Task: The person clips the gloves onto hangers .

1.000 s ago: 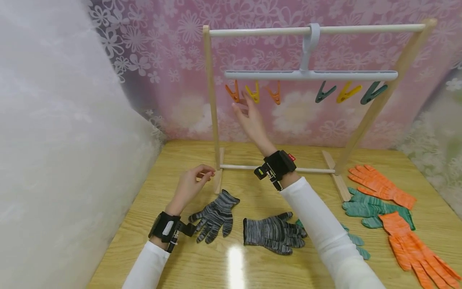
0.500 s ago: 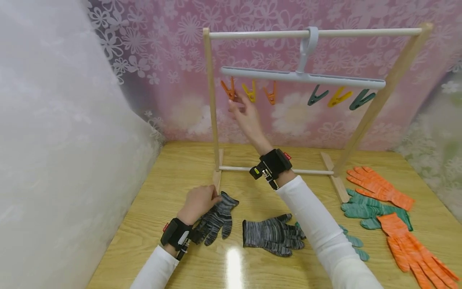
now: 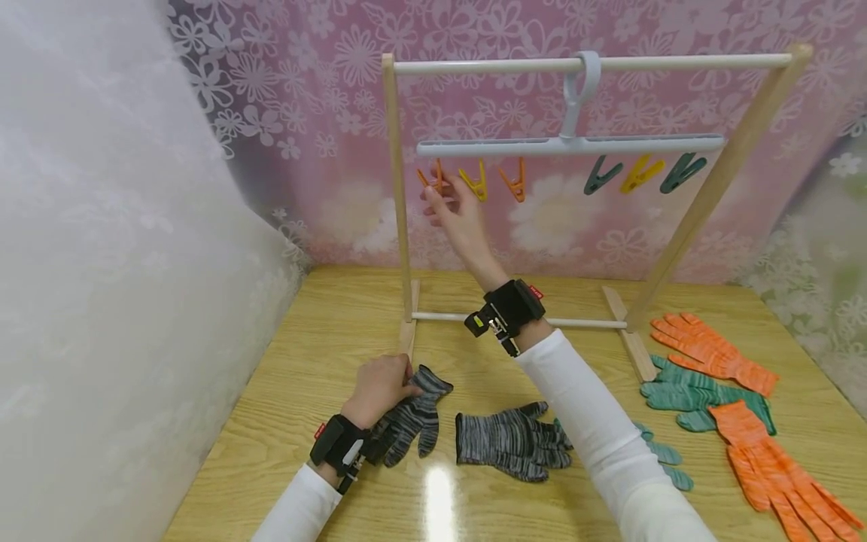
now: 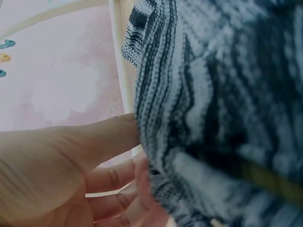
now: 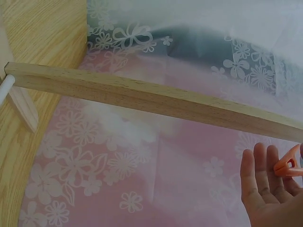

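My left hand (image 3: 381, 388) pinches a black-and-grey striped knit glove (image 3: 415, 421) near its cuff, on the table. In the left wrist view the thumb lies on one side of the glove (image 4: 189, 94) and the fingers on the other. My right hand (image 3: 463, 214) is raised under the left end of a pale hanger (image 3: 501, 147). Thumb and index finger hold the leftmost orange clothespin (image 3: 436, 181) there; the right wrist view shows this clothespin (image 5: 286, 165) at the frame's edge, the other fingers extended. A second striped glove (image 3: 508, 440) lies to the right.
The hanger hooks over the top rod (image 3: 474, 68) of a wooden rack. Beside the held clothespin hang a yellow clothespin (image 3: 476, 183) and an orange one (image 3: 516, 182), with several at the right. Orange gloves (image 3: 718, 354) and green gloves (image 3: 704, 391) lie at the table's right.
My left hand has come down onto the striped glove and taken hold near its cuff. My right hand has moved slightly left and grasped the orange clothespin. The hanger tilted, then levelled.
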### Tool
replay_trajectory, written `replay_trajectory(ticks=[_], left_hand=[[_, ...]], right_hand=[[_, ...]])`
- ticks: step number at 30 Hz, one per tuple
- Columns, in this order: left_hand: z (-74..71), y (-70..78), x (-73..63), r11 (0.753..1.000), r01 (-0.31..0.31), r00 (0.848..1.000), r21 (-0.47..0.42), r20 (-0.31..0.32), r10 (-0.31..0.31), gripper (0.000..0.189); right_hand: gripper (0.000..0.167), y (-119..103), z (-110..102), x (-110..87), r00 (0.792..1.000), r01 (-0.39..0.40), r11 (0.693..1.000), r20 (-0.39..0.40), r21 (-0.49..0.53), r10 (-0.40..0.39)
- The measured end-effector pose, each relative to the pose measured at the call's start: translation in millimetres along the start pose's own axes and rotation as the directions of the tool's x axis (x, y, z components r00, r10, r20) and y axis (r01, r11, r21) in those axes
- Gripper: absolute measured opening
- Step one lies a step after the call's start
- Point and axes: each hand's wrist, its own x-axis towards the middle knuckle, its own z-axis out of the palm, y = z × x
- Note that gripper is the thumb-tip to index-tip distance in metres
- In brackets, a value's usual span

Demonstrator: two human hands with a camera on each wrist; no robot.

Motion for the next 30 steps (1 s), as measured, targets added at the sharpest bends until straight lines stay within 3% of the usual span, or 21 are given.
replay_trajectory(ticks=[7, 14, 21, 27, 30], left_hand=[[2.1, 1.1, -1.2, 0.997, -0.009, 1.000, -0.080, 0.018, 0.010, 0.034], [3.1, 1.2, -1.1, 0.993, -0.049, 0.998, -0.111, 0.035, 0.053, 0.032], [2.2, 3.0, 0.2, 0.992, -0.087, 0.995, -0.090, 0.043, 0.091, 0.028], [2.5, 1.7, 3.2, 0.982, -0.153, 0.985, -0.109, 0.068, 0.161, 0.031], [2.9, 1.0, 6.5, 0.975, -0.172, 0.983, -0.138, 0.046, 0.180, 0.031]], right_hand=[[0.042, -11, 0, -12.2, 0.999, 0.034, 0.999, 0.019, -0.022, -0.034], [0.042, -23, -2, -26.5, 0.992, 0.124, 0.984, 0.017, -0.129, -0.122], [0.032, -32, -5, -35.4, 0.962, 0.234, 0.896, -0.041, -0.378, -0.268], [0.032, -40, -8, -44.6, 0.951, 0.263, 0.865, -0.039, -0.427, -0.308], [0.034, -44, -10, -48.2, 0.948, 0.267, 0.851, -0.033, -0.452, -0.316]])
